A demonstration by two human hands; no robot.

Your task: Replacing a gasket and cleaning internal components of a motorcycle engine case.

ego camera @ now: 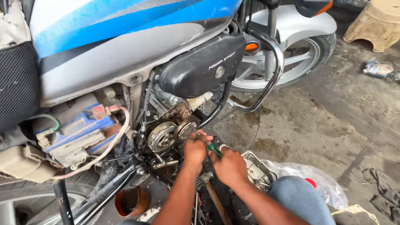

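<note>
Your left hand [195, 149] is closed around the shaft of a screwdriver [207, 143], fingers curled near its tip, apparently to steady the point. Your right hand [229, 166] grips the green handle just behind, fingers wrapped tight, set to supply the push or turn. The two hands touch, one ahead of the other along the tool.

The tip points at the small round gear [186, 129] on the open engine side; whether it touches is hidden by your left fingers. Just left of it sits the larger clutch [161, 136], both bare with the cover off. That cover [256, 168], a grey casting, lies on the floor beside your right wrist, near your knee [298, 196].

A hammer [212, 193] rests below your hands, head up, handle running toward you, close for reach. A rusty tin [132, 201] stands under the engine, probably a drip catch.

Further out: black side panel [202, 66] above the engine, crash guard [273, 62], front wheel [300, 54], battery [79, 129] with loose wires at left, plastic bag [318, 185], rag [385, 191], stool [375, 23].
</note>
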